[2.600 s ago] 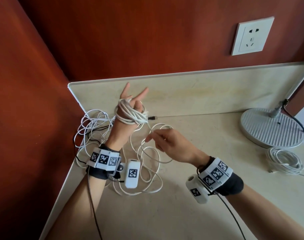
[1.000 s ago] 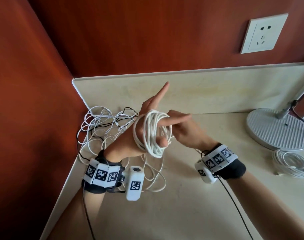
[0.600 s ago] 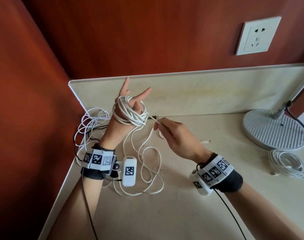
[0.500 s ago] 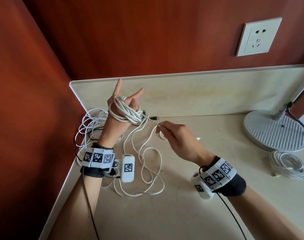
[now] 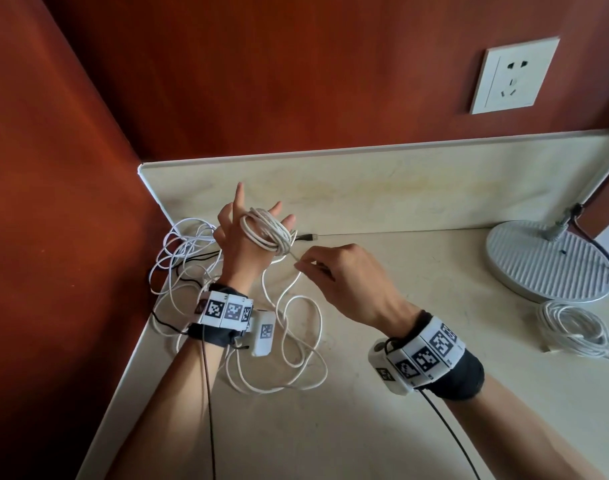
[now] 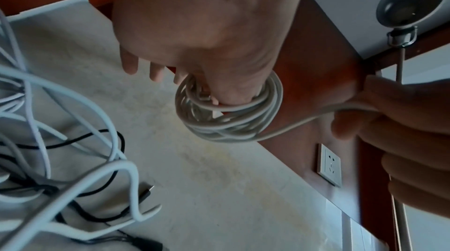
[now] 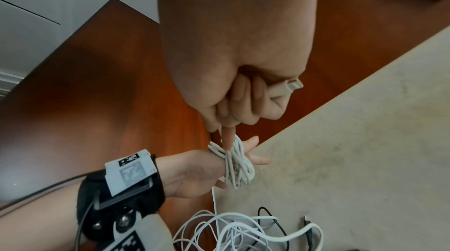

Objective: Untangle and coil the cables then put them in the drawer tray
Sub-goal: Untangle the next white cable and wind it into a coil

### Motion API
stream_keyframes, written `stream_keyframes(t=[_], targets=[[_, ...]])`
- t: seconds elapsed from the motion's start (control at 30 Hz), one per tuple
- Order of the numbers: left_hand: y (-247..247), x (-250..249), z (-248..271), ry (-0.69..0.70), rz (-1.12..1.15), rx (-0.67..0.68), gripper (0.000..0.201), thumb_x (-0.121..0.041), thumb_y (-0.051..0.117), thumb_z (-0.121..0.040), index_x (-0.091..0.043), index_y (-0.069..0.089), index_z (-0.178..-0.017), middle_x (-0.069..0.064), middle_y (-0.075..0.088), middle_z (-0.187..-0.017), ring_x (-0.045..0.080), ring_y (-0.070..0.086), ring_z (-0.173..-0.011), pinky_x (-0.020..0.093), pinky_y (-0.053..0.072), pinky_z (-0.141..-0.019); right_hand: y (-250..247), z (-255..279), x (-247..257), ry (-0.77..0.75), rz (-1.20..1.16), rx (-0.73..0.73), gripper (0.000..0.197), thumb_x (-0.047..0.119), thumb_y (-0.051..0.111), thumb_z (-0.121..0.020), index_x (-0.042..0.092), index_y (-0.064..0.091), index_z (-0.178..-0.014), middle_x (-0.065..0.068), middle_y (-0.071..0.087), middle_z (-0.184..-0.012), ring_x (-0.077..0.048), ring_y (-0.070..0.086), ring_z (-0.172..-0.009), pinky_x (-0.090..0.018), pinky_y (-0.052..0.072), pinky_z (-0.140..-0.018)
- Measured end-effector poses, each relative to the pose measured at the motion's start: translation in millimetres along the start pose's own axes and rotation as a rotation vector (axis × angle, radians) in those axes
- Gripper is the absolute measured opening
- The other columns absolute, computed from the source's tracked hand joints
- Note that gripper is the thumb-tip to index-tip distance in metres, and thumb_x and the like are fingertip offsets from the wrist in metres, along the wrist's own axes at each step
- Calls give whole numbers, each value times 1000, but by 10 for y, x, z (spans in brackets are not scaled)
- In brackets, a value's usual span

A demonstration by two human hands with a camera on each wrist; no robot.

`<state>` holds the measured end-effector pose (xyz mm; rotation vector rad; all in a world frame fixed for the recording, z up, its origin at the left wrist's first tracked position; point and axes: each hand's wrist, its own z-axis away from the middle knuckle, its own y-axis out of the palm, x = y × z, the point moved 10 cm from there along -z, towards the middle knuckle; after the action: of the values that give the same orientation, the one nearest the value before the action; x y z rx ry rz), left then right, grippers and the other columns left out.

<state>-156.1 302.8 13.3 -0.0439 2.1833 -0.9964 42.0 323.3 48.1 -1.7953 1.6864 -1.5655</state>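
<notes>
**White cable wound on the raised hand**

The left hand (image 5: 242,237) is lifted above the desk (image 5: 417,271), fingers spread, with a white cable coil (image 5: 266,233) looped around them. The right hand (image 5: 344,278) pinches the cable's free end beside the coil; a plug tip apparently juts from its curled fingers (image 7: 243,101). Loose white and black cables (image 5: 192,258) lie tangled in the desk corner

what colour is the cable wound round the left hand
White cable; the head view shows it best, looped around the left hand.
</notes>
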Motion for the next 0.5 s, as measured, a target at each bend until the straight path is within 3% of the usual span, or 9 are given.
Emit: stream_keyframes(t=[0.03,0.07,0.1,0.17,0.23,0.33,0.4,0.43,0.5], targets=[[-47,-99,28,32,-71,5,91,-84,59,-80,-54,14,-153,-9,62,-143,19,26,-148,58,25,-115,-2,4,6,-3,-1,6,26,39,56,-106,19,69,-96,4,60,-66,-26,54,-63,-39,47,-59],[-48,-156,37,59,-142,23,81,-76,64,-84,-51,24,-150,-7,45,-159,25,24,-148,60,25,-114,2,8,14,-8,-9,13,23,37,56,-106,19,69,-101,6,60,-66,-26,56,-65,-39,47,-59],[-25,-194,42,80,-220,56,67,-72,65,-86,-49,44,-145,-6,26,-169,28,22,-149,59,25,-115,9,10,35,-15,-21,28,19,35,55,-107,22,68,-111,9,57,-65,-23,56,-65,-39,46,-60],[47,-257,74,114,-304,143,53,-72,60,-88,-44,66,-132,-4,3,-173,31,16,-151,56,22,-115,41,9,120,-56,-65,71,19,30,55,-107,25,62,-125,14,48,-59,-14,47,-58,-36,40,-58],[153,-318,137,150,-307,213,55,-73,58,-88,-40,69,-130,-2,-1,-173,31,12,-152,56,20,-115,65,11,193,-99,-165,123,12,23,57,-106,20,62,-117,12,52,-60,-10,49,-57,-33,41,-59],[174,-483,248,228,-353,210,65,-83,43,-86,-44,67,-132,-1,-2,-173,30,12,-152,54,21,-112,48,19,200,-92,-360,197,8,14,61,-104,14,69,-106,7,72,-78,-3,64,-68,-24,48,-65],[161,-558,319,287,-344,221,79,-87,21,-85,-44,65,-135,0,-2,-173,31,13,-152,54,23,-110,42,38,201,-74,-497,287,13,7,63,-101,12,69,-111,4,76,-94,-11,72,-82,-32,57,-72],[163,-584,357,315,-319,236,80,-84,19,-86,-43,64,-137,2,-1,-173,32,13,-152,54,23,-110,37,60,214,-64,-571,345,18,4,65,-100,11,68,-116,1,76,-103,-17,73,-90,-37,59,-78],[170,-634,422,356,-284,267,68,-72,29,-92,-38,64,-138,3,1,-173,34,14,-152,56,23,-110,25,116,245,-50,-735,461,33,-6,65,-97,5,61,-128,-9,73,-117,-24,71,-103,-34,57,-86]])
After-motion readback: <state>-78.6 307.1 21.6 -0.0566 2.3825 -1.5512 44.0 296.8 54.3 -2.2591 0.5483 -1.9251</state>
